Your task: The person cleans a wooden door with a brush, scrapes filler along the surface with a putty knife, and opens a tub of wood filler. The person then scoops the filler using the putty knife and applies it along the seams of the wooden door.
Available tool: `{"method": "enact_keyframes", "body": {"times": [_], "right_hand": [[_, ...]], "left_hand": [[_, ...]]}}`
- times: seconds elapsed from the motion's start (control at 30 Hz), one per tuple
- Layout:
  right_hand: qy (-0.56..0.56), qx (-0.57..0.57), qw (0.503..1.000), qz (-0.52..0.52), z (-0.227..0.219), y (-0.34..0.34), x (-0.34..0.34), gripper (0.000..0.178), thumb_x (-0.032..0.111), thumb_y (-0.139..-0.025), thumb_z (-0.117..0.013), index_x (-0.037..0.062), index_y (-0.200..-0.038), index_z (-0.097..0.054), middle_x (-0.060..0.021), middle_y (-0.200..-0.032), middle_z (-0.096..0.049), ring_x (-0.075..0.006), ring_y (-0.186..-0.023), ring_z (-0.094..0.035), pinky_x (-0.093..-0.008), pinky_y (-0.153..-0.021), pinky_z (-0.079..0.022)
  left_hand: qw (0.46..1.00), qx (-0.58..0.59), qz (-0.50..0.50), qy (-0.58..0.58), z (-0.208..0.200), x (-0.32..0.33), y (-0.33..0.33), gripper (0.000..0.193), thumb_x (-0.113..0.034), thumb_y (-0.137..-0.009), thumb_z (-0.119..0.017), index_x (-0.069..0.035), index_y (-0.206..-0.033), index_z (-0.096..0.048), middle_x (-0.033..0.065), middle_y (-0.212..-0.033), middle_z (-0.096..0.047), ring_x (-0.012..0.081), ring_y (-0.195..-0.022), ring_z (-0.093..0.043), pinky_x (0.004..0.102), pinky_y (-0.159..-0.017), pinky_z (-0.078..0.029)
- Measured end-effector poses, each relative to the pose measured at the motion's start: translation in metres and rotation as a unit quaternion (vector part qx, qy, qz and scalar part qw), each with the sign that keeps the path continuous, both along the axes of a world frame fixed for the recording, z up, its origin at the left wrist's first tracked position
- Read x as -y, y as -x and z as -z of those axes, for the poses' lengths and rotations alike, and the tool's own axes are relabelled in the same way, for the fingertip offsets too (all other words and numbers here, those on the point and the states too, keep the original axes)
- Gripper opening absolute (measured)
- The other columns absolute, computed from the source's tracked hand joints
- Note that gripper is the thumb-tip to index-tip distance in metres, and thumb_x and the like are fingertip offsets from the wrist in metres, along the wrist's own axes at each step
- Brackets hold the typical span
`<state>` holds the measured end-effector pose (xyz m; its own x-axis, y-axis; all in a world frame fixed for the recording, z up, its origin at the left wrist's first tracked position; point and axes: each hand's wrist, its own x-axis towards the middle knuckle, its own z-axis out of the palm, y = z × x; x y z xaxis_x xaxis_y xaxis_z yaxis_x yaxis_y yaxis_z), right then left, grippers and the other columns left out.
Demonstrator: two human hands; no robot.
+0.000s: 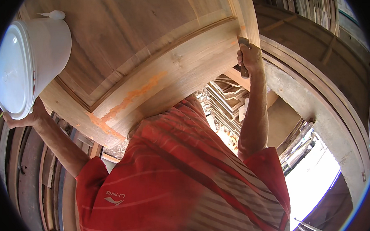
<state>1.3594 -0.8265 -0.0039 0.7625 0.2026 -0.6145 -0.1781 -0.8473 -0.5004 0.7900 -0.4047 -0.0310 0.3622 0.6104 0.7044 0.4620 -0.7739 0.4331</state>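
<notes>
My left hand point(28, 117) grips the rim of a white plastic bucket point(52, 43) with a pale lid; the bucket hides part of the fingers. My right hand point(251, 58) is wrapped round the handle of a putty knife point(244, 43). The knife's blade meets the right end of a wooden panel door point(187, 68), near its edge. Smeared orange filler point(132, 96) runs along the door's near rail and its left corner. A smaller orange trace shows by the blade.
Stacked boards point(30, 170) stand at the left, with more wood pieces point(227, 98) below the door. To the right are a concrete ledge point(293, 87) and another large wooden panel point(312, 38). Bright light comes in at the lower right.
</notes>
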Motion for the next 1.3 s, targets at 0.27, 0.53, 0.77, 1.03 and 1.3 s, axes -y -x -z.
{"method": "enact_keyframes", "body": {"times": [0.27, 0.53, 0.77, 1.03, 1.3], "right_hand": [[0.009, -0.008, 1.000, 0.017, -0.005, 0.011, -0.006, 0.019, 0.016, -0.100, -0.061, 0.0022, -0.089, -0.058, -0.0036, -0.070, -0.059, -0.0109, -0.051, -0.055, -0.0289, -0.045, -0.045], [-0.016, -0.019, 0.999, 0.048, -0.006, 0.024, -0.011, 0.018, 0.012, -0.099, -0.059, -0.0023, -0.088, -0.059, -0.0083, -0.069, -0.061, -0.0153, -0.049, -0.057, -0.0320, -0.043, -0.045], [0.001, -0.021, 1.000, 0.017, -0.009, 0.033, -0.014, 0.018, 0.016, -0.099, -0.060, 0.0020, -0.088, -0.058, -0.0039, -0.070, -0.060, -0.0109, -0.050, -0.055, -0.0283, -0.046, -0.045], [-0.015, 0.006, 1.000, 0.001, -0.011, 0.047, -0.021, 0.023, 0.015, -0.099, -0.058, 0.0011, -0.082, -0.056, -0.0053, -0.064, -0.058, -0.0124, -0.046, -0.054, -0.0302, -0.041, -0.044], [0.003, -0.004, 1.000, -0.010, -0.011, 0.052, -0.021, 0.017, 0.011, -0.100, -0.058, -0.0038, -0.091, -0.057, -0.0089, -0.068, -0.060, -0.0150, -0.048, -0.057, -0.0308, -0.041, -0.044]], "left_hand": [[0.989, 0.068, -0.030, 0.126, 0.006, -0.004, 0.013, 0.055, -0.041, -0.100, -0.044, -0.016, -0.148, -0.033, 0.0234, -0.149, -0.048, 0.0442, -0.117, -0.068, 0.0597, -0.091, -0.067], [0.997, 0.042, -0.004, 0.066, 0.005, -0.016, 0.020, 0.065, -0.045, -0.095, -0.039, -0.007, -0.148, -0.043, 0.0257, -0.137, -0.059, 0.0394, -0.112, -0.072, 0.0578, -0.089, -0.068], [0.940, 0.152, 0.006, 0.305, -0.006, -0.016, 0.020, 0.070, -0.046, -0.096, -0.035, 0.004, -0.142, -0.050, 0.0265, -0.130, -0.064, 0.0347, -0.107, -0.075, 0.0534, -0.090, -0.068], [0.981, 0.044, -0.023, 0.189, 0.001, -0.003, 0.009, 0.060, -0.044, -0.099, -0.035, -0.015, -0.151, -0.040, 0.0219, -0.144, -0.056, 0.0378, -0.117, -0.071, 0.0568, -0.093, -0.067], [0.969, 0.078, -0.072, 0.221, -0.007, 0.000, 0.002, 0.069, -0.055, -0.093, -0.038, -0.022, -0.153, -0.040, 0.0185, -0.146, -0.056, 0.0394, -0.120, -0.069, 0.0619, -0.097, -0.063]]}}
